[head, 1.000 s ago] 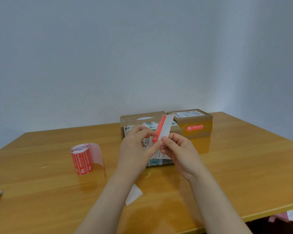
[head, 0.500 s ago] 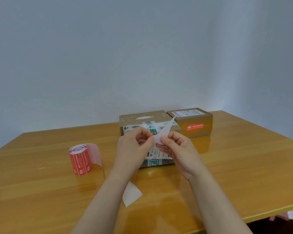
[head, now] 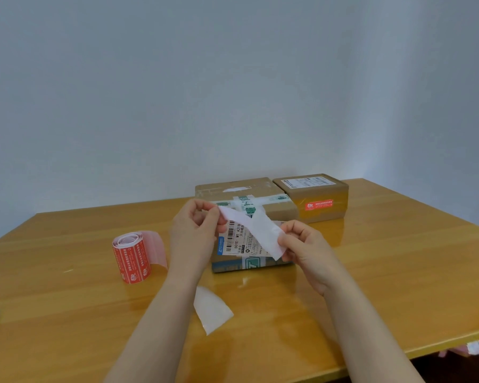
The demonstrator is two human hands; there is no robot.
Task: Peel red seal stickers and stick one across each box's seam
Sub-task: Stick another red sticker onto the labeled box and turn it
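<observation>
Both ends of the white sticker strip (head: 256, 230), mid-frame over the taped box (head: 277, 214), are pinched by left hand (head: 194, 233) and right hand (head: 302, 244); I judge it limp, light, tacky: hold corners only.

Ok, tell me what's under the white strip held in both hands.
A taped box, its shipping label and green tape showing beside the strip. The strip and right hand cover the label's right part.
</observation>
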